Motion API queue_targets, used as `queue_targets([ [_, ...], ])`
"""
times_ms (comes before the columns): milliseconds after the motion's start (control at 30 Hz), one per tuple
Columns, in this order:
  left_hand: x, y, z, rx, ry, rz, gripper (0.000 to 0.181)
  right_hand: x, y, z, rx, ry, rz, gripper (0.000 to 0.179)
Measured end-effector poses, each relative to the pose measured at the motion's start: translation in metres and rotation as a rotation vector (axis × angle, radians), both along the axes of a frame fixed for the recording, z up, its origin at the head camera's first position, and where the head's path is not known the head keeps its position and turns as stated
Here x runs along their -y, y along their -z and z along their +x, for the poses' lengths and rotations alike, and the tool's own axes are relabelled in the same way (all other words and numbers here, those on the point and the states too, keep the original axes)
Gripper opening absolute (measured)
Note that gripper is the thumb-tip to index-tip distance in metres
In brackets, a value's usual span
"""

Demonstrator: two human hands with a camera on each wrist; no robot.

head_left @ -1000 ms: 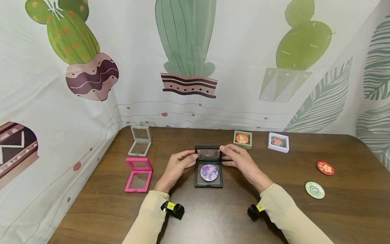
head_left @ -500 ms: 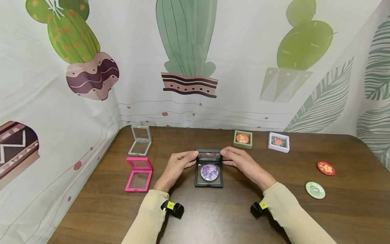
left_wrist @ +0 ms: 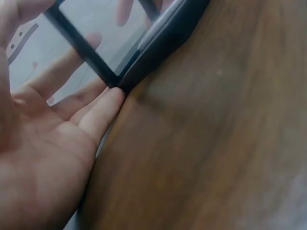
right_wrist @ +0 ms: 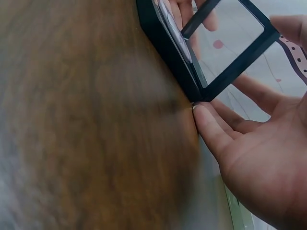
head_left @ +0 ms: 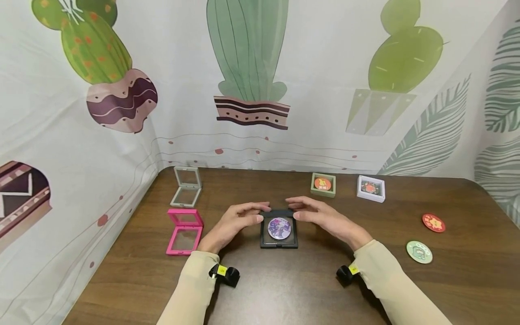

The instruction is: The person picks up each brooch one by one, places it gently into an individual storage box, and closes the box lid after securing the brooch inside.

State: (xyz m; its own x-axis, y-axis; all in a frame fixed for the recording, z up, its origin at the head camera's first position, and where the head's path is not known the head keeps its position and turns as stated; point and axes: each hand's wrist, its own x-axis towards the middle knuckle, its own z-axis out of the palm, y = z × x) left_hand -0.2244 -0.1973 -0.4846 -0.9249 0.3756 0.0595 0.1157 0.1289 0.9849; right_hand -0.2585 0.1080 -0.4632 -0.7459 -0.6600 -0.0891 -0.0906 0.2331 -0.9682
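Observation:
A black hinged display case with a clear window lies on the table. Its lid tilts partway down toward me, and a round purple-and-white badge sits in the base. My left hand is at the lid's left end; its thumb touches the lid corner, and the other fingers stretch behind. At the other end my right hand mirrors it, fingers fairly straight. Both wrist views show the lid between thumb and fingers, with a little finger at the hinge corner.
To the left stand an opened pink case and an opened grey case. Behind on the right lie a green case and a white case, both holding badges. Far right are a red badge and a pale green badge.
The black lid has swung from nearly upright down toward me. Both hands have followed it, and their fingers have loosened from the lid and straightened.

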Motion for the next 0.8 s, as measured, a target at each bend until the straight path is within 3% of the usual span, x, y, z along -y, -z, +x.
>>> queue_targets([
  [267, 0.004, -0.0004, 0.0001, 0.077, 0.096, 0.104, 0.055, -0.0021, 0.0012, -0.0016, 0.045, -0.063, -0.007, 0.077],
  [500, 0.004, -0.0023, -0.0009, 0.051, 0.168, 0.042, 0.075, -0.0038, 0.0027, -0.0048, 0.01, -0.1, 0.026, 0.086],
  [800, 0.0023, -0.0017, -0.0016, -0.005, 0.198, -0.024, 0.083, -0.005, 0.0019, -0.0029, -0.061, -0.106, 0.075, 0.092],
])
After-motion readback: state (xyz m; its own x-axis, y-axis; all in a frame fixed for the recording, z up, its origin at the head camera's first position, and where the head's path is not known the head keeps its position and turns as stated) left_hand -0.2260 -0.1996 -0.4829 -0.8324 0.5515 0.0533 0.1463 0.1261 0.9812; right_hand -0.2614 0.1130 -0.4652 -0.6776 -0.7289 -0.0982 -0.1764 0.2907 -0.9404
